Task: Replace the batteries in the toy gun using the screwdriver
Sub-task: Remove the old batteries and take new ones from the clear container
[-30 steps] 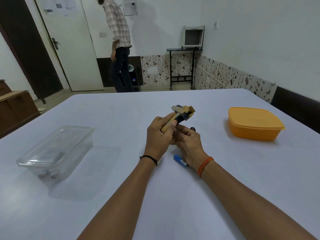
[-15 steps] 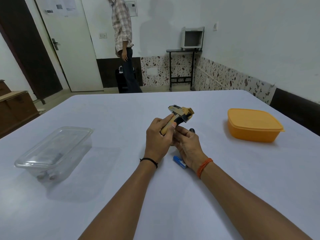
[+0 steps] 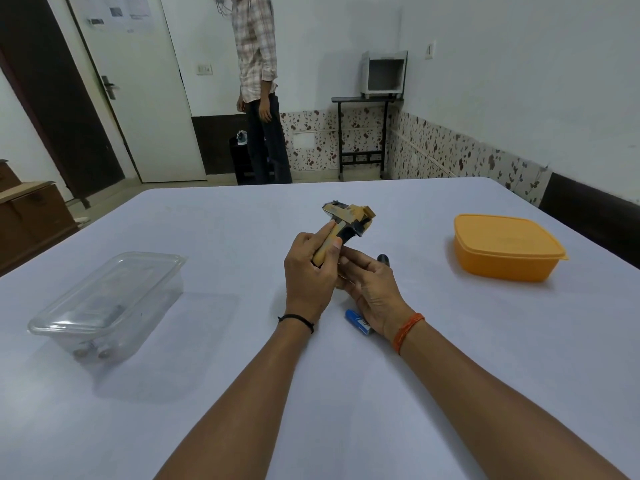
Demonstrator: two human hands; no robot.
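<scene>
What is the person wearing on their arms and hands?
Both forearms are bare, with no sleeves showing and no gloves. The left hand has a thin black band round its wrist. The right hand has an orange thread band round its wrist. No rings or watch show.

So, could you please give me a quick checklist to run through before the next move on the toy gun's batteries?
1. Toy gun held firmly: ok; the left hand grips its handle, muzzle end raised off the table.
2. Right hand ready at the base of the handle: ok; its fingers touch there.
3. Battery compartment open: cannot tell; both hands hide it.
4. Spare battery within reach: ok; a blue battery lies on the table beside the right wrist.
5. Screwdriver located: cannot tell; only a dark tip shows behind the right hand.
6. Orange box and clear container out of the way: ok.
</scene>
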